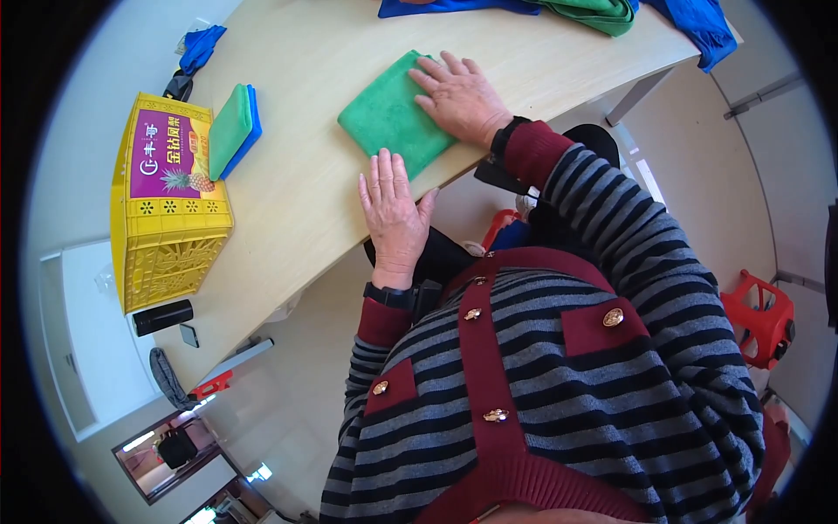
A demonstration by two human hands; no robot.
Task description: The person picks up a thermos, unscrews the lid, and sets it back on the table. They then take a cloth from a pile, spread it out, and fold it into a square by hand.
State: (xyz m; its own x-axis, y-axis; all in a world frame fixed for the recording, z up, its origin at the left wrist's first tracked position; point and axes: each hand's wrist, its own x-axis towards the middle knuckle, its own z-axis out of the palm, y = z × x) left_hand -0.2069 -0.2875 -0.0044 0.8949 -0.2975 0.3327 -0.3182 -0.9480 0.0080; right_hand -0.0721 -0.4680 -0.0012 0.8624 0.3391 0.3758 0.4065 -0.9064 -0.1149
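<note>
A folded green cloth (384, 118) lies flat on the pale wooden table (288, 166), near its front edge. My right hand (463, 96) rests flat on the cloth's right side, fingers spread and pointing left. At the cloth's near left corner is my left hand (393, 214), palm down with fingers outstretched; its fingertips meet the cloth's edge. Neither hand grips anything. Further left, a folded green cloth (229, 131) and a folded blue cloth (249, 135) stand together, leaning on a yellow crate.
The yellow crate (179, 210) with a pineapple label stands at the table's left end. Beside it are a black cylinder (163, 318) and a phone (188, 335). Blue cloth (698, 31) and green cloth (602, 13) lie at the far right. A red stool (759, 319) is on the floor.
</note>
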